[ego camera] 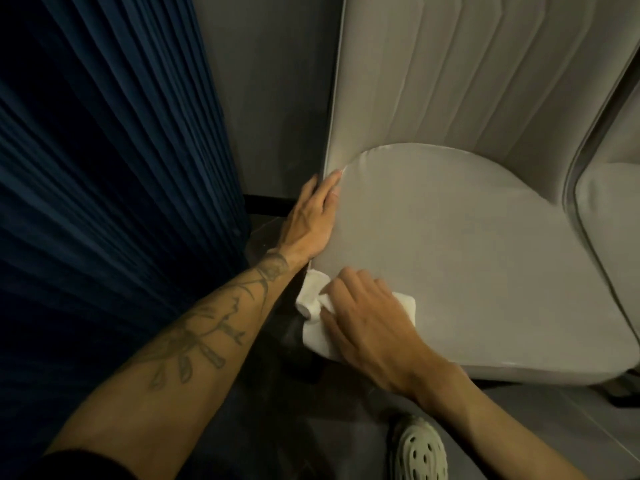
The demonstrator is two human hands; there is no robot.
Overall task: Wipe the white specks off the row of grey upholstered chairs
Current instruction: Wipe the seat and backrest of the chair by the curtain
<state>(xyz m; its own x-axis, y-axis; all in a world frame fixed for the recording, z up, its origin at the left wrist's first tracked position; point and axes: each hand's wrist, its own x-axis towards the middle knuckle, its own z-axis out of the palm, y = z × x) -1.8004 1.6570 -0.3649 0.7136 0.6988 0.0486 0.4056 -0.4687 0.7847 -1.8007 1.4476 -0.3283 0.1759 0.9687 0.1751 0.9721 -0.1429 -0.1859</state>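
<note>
Both hands are at the left side of the nearest grey chair (519,98), and we look down on them from above. Our left hand (313,216) lies flat against the left edge of the seat cushion (467,254), fingers straight and close together, their tips pointing up to the corner where the cushion meets the ribbed backrest (450,81). The palm touches the cushion's side and the hand holds nothing. Its tattooed forearm (194,327) runs in from the lower left, long and nearly straight.

Our right hand (367,317) sits on the front-left corner of the same cushion, just below the left wrist. Its fingers are bent and curled over a white cloth (315,306), gripping it and pressing it against the cushion's edge. We see the cloth bunched in folds: part is trapped under the palm, a strip shows past the knuckles on the cushion top, and the rest spills off the edge to the left and downward. The right forearm comes in from the lower right, the wrist bent so that the hand angles toward the left hand.

A second chair (609,220) of the same grey stands just beside the first on the right, only partly in view. A dark blue pleated curtain (104,168) fills the left side, with a grey wall (277,98) between it and the backrest. Below the right forearm, a pale perforated shoe (419,448) rests on the dark tiled floor (554,417).
</note>
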